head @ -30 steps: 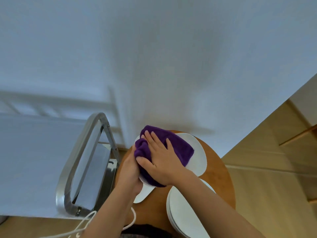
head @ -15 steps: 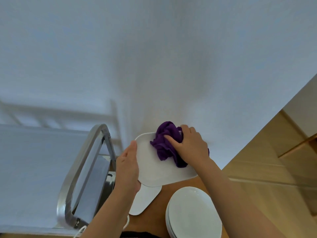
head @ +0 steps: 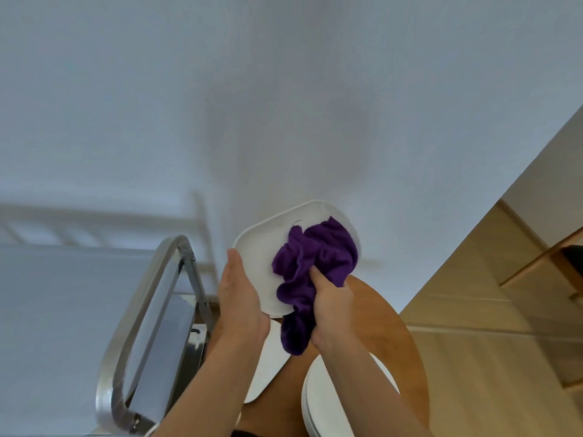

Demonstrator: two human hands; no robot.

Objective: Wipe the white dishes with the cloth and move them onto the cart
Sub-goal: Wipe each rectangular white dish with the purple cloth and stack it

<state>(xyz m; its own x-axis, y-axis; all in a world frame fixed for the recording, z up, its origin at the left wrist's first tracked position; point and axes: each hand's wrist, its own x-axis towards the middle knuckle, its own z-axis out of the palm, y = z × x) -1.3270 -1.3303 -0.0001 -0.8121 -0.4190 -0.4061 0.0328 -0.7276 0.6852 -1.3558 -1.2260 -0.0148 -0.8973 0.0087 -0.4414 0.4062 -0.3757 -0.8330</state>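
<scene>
While the wiping goes on, the cart (head: 142, 313) stands at the left, its handle just beside the left hand (head: 241, 305). That hand grips the left edge of the lifted plate (head: 268, 247), tilted above the round table (head: 388, 329). Right hand (head: 331, 313) clenches the purple cloth (head: 312, 266) against the plate face. Judgement: left hand, nearer the cart, carries it leftward next.

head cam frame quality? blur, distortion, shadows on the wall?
Head view: wide-angle bend, the cart handle and floor edge curve; the white plate, purple cloth, left hand and right hand are fairly sharp; the wall carries soft diffuse shadows, a ladder-like one at left and a faint patch above the plate; no harsh glare.
</scene>
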